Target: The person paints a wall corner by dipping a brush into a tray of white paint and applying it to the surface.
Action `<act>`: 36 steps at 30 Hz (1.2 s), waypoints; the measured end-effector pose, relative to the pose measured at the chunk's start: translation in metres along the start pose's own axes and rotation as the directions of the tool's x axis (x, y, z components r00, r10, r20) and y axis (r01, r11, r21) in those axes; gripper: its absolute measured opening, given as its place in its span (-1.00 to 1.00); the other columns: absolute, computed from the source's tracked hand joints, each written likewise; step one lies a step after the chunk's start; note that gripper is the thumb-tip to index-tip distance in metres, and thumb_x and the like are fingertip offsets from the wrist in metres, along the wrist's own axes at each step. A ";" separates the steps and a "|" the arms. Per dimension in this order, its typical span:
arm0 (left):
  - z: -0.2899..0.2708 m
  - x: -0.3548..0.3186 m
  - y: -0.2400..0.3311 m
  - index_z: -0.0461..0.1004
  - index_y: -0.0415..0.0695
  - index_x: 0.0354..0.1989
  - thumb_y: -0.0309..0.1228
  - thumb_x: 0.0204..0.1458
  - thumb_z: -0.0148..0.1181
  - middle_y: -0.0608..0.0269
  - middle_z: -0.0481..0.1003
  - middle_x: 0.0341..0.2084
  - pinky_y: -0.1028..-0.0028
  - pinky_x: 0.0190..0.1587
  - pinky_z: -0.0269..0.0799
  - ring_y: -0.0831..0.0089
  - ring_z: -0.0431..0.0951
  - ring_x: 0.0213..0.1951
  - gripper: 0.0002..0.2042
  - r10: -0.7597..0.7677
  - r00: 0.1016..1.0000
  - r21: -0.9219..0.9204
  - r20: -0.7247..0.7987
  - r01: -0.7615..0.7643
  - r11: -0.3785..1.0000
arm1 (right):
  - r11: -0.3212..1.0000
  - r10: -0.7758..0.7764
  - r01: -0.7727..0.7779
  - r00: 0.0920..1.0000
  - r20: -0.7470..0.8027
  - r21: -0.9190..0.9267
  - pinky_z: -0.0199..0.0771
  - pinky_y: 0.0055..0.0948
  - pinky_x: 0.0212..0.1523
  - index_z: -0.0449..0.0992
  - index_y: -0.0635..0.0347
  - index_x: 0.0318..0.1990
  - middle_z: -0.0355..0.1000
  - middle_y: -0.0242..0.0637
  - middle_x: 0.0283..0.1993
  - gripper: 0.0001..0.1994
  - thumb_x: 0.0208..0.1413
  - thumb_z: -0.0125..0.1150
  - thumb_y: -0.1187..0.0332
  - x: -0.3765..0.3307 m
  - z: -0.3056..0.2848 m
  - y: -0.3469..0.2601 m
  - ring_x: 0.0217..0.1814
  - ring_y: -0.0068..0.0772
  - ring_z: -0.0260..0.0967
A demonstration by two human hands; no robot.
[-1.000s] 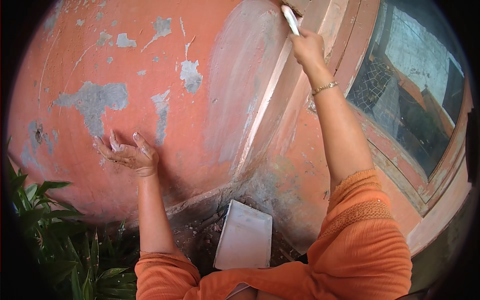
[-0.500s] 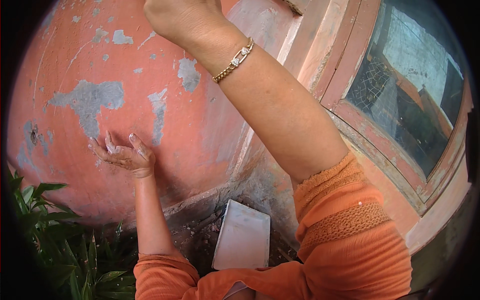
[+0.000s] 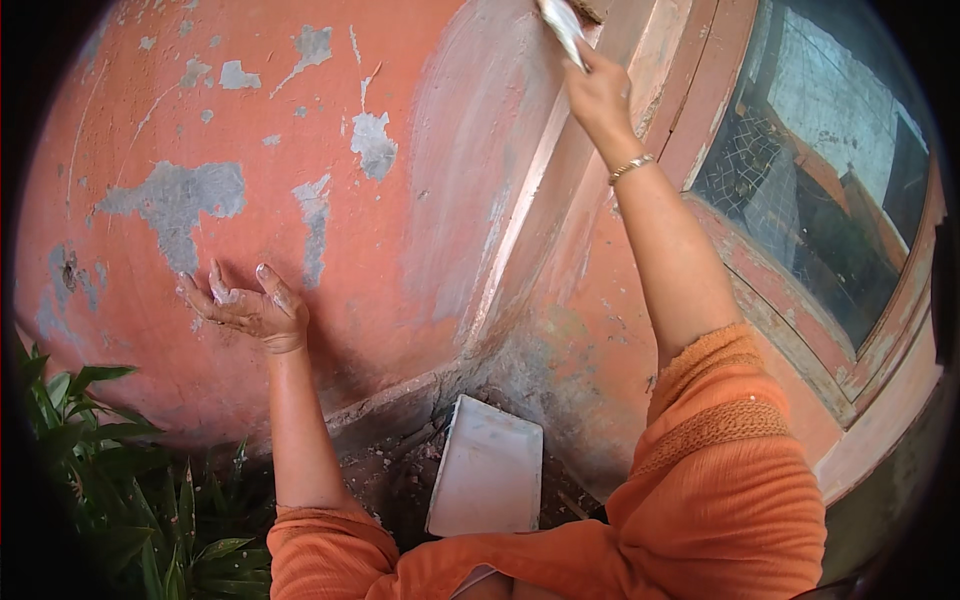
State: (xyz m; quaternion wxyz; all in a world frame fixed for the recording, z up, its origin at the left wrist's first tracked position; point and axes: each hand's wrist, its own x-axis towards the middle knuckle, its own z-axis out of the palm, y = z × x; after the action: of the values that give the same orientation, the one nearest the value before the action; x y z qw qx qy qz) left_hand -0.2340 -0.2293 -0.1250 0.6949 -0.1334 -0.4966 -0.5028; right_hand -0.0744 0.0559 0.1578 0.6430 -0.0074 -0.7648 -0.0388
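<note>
My right hand (image 3: 600,95) is raised beside the wall's corner strip, its fingers closed round a slim white tool (image 3: 562,25). The picture's upper edge cuts the tool's far end off, so its kind cannot be made out. Left of the tool, a broad curved band of pale whitish smears covers the orange-pink wall (image 3: 330,120). My left hand (image 3: 255,308) is open, palm up, its fingers bent apart and daubed with white. It is close to the wall, under grey patches of bare plaster, and holds nothing.
A pale, shallow tray (image 3: 487,470) stands on dirt at the foot of the wall. Green leafy plants (image 3: 130,490) grow at the lower left. On the right is a glass window (image 3: 820,170) in a worn pink wooden frame (image 3: 780,305).
My right hand has swung right and down from the upper left to the corner strip, bringing the white tool into view. My left hand stays in place.
</note>
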 end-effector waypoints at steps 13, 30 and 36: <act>-0.002 0.001 0.007 -0.28 -0.38 0.30 -0.29 0.11 -0.01 -0.21 -0.21 0.26 -0.03 0.12 0.31 -0.12 0.02 0.21 -0.27 0.013 1.000 0.080 0.028 -0.015 0.997 | 0.936 0.314 -0.336 0.933 0.178 0.109 0.30 -0.24 -0.40 0.45 0.29 0.03 0.39 -0.02 -0.41 -0.63 0.06 0.02 0.40 0.001 0.019 -0.106 -0.43 -0.11 0.33; -0.003 0.007 -0.003 -0.34 -0.37 0.31 -0.32 0.10 -0.02 -0.23 -0.27 0.28 -0.02 0.17 0.17 -0.14 0.16 0.14 -0.25 0.031 0.999 -0.015 -0.006 -0.031 0.999 | 0.992 0.013 -0.081 0.837 0.547 0.101 0.43 -0.08 -0.23 0.35 0.17 0.17 0.45 0.11 -0.35 -0.55 0.07 0.03 0.43 -0.228 -0.061 -0.083 -0.27 0.09 0.45; -0.008 0.007 -0.011 -0.31 -0.37 0.30 -0.29 0.10 -0.01 -0.22 -0.21 0.26 -0.01 0.17 0.20 -0.13 0.16 0.16 -0.26 0.018 1.000 0.081 -0.015 -0.016 0.997 | 0.999 0.038 -0.038 0.969 0.245 -0.003 0.40 -0.26 -0.03 0.46 0.20 0.06 0.47 0.10 -0.11 -0.61 0.05 0.05 0.32 -0.029 -0.046 -0.061 -0.07 0.03 0.45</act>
State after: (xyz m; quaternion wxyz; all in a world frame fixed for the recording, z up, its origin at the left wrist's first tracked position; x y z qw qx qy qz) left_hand -0.2386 -0.2434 -0.1260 0.7079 -0.1053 -0.5098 -0.4774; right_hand -0.0280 -0.0066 0.1339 0.5443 -0.0262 -0.8381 -0.0247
